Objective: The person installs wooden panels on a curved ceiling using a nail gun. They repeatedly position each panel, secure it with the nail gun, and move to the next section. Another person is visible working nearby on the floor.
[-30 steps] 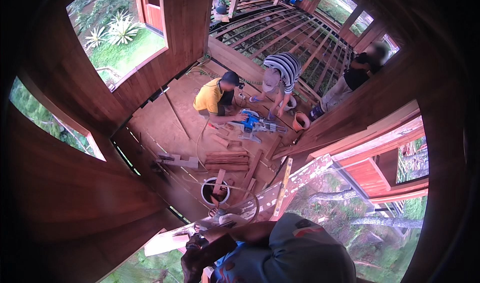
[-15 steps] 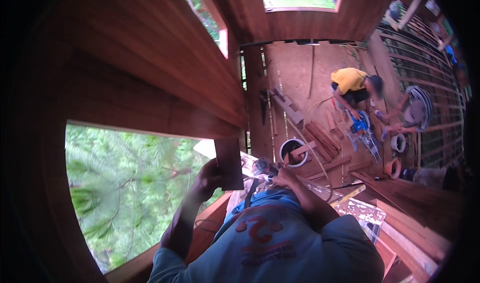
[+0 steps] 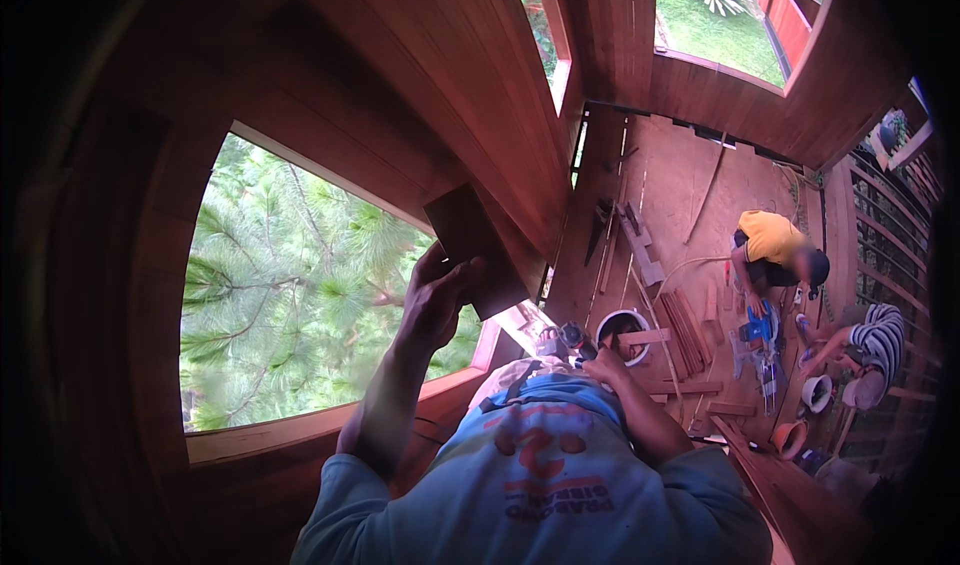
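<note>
My left hand (image 3: 440,295) is closed round the edge of a short, dark wooden board (image 3: 478,250). The board is tilted, raised in front of the wood-plank wall beside the window opening (image 3: 310,295). Close in front of my waist, my right hand (image 3: 605,365) grips a dark power tool (image 3: 572,337) with a rounded grey end. The tool is small in view and partly covered by my hand, so I cannot make out its exact kind.
A white bucket (image 3: 640,350) holding wood pieces stands beyond my right hand. Strips of wood (image 3: 690,330) lie on the plank floor. To the right, a person in a yellow shirt (image 3: 772,235) bends over a blue saw (image 3: 762,333), and a person in stripes (image 3: 880,335) crouches nearby.
My view has swung left, so the scene sits further right. The board in my left hand has been raised and tilted against the wall's direction. My right hand keeps its hold on the tool.
</note>
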Tool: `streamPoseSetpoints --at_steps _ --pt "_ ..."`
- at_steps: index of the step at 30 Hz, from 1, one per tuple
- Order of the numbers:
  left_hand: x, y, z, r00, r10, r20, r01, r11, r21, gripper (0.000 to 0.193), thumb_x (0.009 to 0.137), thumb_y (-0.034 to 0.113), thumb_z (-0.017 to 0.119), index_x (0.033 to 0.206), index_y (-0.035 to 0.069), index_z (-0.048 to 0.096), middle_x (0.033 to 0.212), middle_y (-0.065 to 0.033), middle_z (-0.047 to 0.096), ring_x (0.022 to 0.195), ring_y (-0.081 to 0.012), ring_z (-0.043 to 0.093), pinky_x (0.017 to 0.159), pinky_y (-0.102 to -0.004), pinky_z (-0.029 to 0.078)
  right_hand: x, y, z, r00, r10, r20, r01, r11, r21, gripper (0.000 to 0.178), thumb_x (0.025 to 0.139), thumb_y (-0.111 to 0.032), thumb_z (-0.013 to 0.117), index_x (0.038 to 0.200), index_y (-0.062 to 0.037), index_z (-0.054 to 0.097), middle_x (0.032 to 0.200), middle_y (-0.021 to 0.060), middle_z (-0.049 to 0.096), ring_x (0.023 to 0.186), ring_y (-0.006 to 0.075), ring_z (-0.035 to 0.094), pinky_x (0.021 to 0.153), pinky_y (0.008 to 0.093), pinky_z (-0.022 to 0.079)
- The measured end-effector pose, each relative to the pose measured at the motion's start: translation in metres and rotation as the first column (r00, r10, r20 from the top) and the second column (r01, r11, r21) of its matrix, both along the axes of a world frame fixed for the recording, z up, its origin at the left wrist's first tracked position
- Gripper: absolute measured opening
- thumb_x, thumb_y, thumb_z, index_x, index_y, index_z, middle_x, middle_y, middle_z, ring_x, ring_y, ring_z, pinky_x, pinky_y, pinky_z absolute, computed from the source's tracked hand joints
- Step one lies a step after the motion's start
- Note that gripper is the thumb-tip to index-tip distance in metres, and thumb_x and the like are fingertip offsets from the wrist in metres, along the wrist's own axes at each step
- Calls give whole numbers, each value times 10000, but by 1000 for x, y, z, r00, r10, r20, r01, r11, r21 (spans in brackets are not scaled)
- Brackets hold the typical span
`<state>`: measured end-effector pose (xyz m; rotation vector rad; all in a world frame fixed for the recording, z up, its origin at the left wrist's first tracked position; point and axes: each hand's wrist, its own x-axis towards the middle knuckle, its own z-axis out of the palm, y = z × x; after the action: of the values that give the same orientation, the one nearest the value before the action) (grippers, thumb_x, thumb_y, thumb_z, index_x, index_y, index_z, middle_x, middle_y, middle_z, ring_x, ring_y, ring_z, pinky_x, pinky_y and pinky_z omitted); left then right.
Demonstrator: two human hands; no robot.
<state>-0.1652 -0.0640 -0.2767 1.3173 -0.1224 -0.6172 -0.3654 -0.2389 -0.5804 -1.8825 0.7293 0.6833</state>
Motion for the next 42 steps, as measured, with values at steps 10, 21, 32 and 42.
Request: streamPoseSetpoints --at_steps 10,21,32,42 --pt "8 24 13 959 -98 266 58 986 156 342 828 73 694 1152 16 603 976 -59 683 869 -139 647 776 -293 521 -5 -2 -30 994 102 -28 -104 992 -74 564 695 -321 613 1036 127 633 1059 326 635 1025 414 636 889 416 499" --pt "-111 61 3 986 -165 -23 163 936 311 272 806 49 676 1057 -35 612 940 -78 664 862 -219 673 769 -346 554 -17 -1 -62 999 37 -10 -37 999 -39 439 697 -328 595 824 81 685 825 256 685 834 354 695 790 416 537" --pt "-68 41 11 985 110 -133 -124 987 -105 313 847 6 621 1138 -46 518 983 -157 634 878 -298 683 767 -422 600 -20 7 -69 997 37 61 -30 993 -113 509 695 -341 623 916 116 661 936 333 641 924 413 662 819 436 516" --pt "-109 93 -11 939 -135 -315 151 988 26 306 793 35 711 1081 -16 623 998 -96 677 951 -184 644 818 -311 512 -9 0 -35 997 42 -64 -45 998 -35 577 688 -302 610 1088 114 610 1050 339 628 1030 410 635 894 427 498"
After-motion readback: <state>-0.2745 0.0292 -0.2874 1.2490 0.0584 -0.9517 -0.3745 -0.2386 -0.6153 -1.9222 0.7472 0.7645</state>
